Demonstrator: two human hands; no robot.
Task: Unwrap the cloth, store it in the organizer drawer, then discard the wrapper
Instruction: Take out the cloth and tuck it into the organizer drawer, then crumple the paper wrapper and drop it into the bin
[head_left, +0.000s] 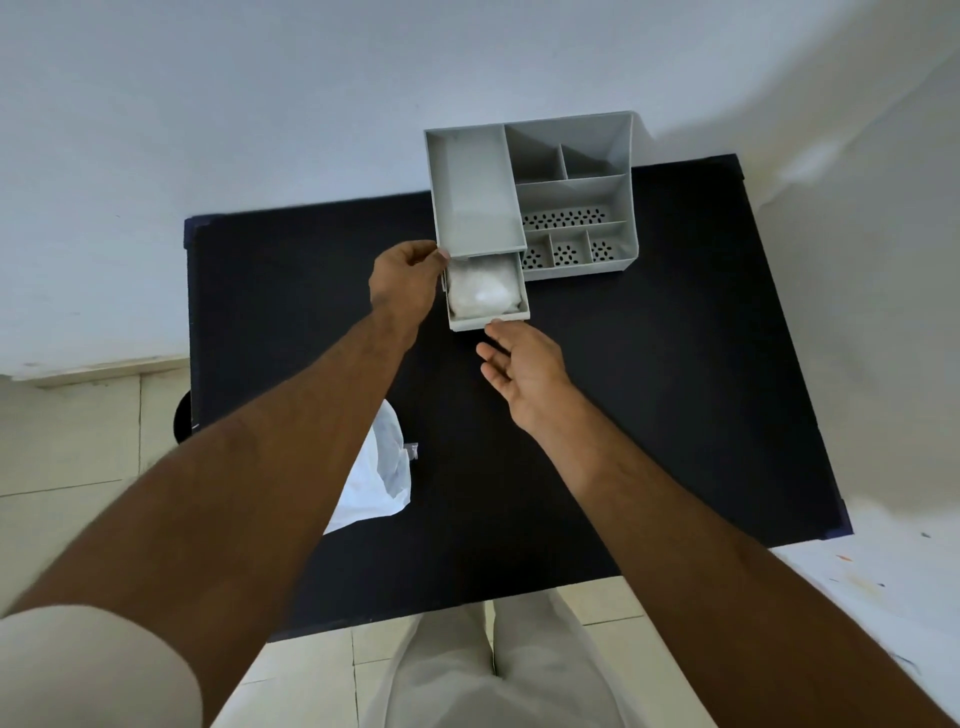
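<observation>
- Grey organizer (571, 197) sits at the far side of the black table (649, 389), back edge against the white wall.
- Organizer top: 1 long tray on the left, several open compartments on the right, the front ones with perforated floors.
- Drawer (488, 306) under the left tray is pulled out toward the person, partly open.
- Cloth (483, 293), white and bunched, lies inside the drawer and fills most of the visible part.
- Left hand (408, 280) is at the organizer's left front corner, fingers curled, fingertips touching the tray edge just above the drawer. Looks like it braces the body; a firm grip cannot be told.
- Right hand (524, 369) is loose and holds nothing, palm turned left, fingers spread. 1 fingertip is at the drawer's front face; contact or a small gap cannot be told.
- Wrapper (384, 473), white and crumpled, lies on the table near the left edge, partly hidden by the left forearm, well apart from the organizer.
- Small clear scrap (411, 451) lies just beside the wrapper's right side.
- Light trousers and tiled floor show below the near table edge.
</observation>
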